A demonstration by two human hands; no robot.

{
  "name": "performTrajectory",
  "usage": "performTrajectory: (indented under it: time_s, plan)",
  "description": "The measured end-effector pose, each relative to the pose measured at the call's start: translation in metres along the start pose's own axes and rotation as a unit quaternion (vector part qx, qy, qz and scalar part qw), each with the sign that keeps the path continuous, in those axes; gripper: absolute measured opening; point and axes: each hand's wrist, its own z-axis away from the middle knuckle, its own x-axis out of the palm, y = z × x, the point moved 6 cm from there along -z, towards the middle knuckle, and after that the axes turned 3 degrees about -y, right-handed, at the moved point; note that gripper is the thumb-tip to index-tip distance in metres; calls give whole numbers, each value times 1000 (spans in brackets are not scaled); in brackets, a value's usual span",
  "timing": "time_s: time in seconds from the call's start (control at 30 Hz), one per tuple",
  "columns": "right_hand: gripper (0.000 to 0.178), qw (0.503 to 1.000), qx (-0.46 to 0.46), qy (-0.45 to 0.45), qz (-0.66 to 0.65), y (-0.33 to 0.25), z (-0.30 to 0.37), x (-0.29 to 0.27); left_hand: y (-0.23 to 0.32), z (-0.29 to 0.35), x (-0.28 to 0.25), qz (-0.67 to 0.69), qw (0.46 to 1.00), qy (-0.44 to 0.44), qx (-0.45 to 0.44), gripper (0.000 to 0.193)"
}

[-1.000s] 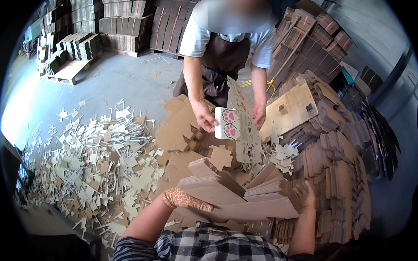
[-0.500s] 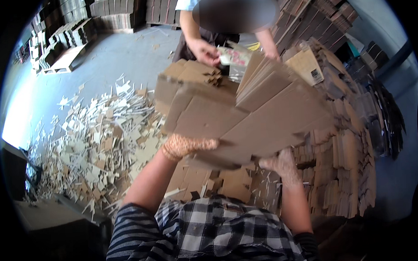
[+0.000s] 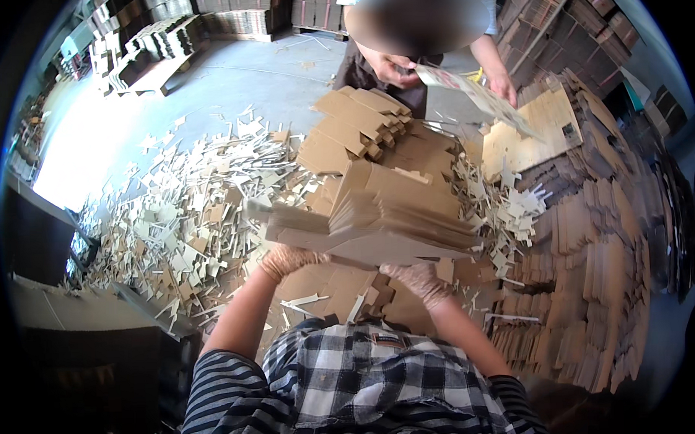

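Between both hands I hold a stack of flat brown cardboard blanks, tilted so that its lower edge faces me and its sheets fan apart at the top. My left hand, in a speckled work glove, grips the stack's near left edge. Under the near edge, right of the middle, my right hand is closed on the same stack, also gloved. Parts of the fingers are hidden by the cardboard. Just beyond lie more cardboard blanks, with a stepped pile of folded blanks farther off.
Paper and cardboard scraps cover the floor at left. Opposite me, a person's hands hold a pale printed sheet over a wooden board. Long rows of stacked cardboard stand at right; a loaded pallet sits far left.
The stack has come lower and nearer to me, turning from broad face to edge-on. My right hand has moved left. The other person's sheet has shifted right and clear of the cardboard.
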Motion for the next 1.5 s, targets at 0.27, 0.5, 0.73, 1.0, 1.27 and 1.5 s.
performTrajectory:
  time_s: [0.27, 0.5, 0.73, 1.0, 1.27, 1.5]
  plan:
    - [34, 949, 153, -62, -269, -5, -13, 0, 14, 15, -4, 204, 968, 146, -23, 83]
    - [51, 990, 48, -120, -62, 2, 5, 4, 44, 21, -3, 143, 983, 92, 66, 75]
    - [47, 928, -125, 15, 351, -10, 15, -52, 101, 14, -10, 153, 973, 62, 160, 59]
    - [54, 911, -178, 77, 364, -54, 44, -151, 139, 12, 18, 287, 943, 29, 164, 68]
    - [61, 894, 147, 230, -355, -7, 91, -193, 202, 6, 32, 230, 957, 10, 176, 65]
    - [70, 729, 163, 222, -626, 26, 105, -185, 220, 4, 39, 416, 897, -63, 137, 86]
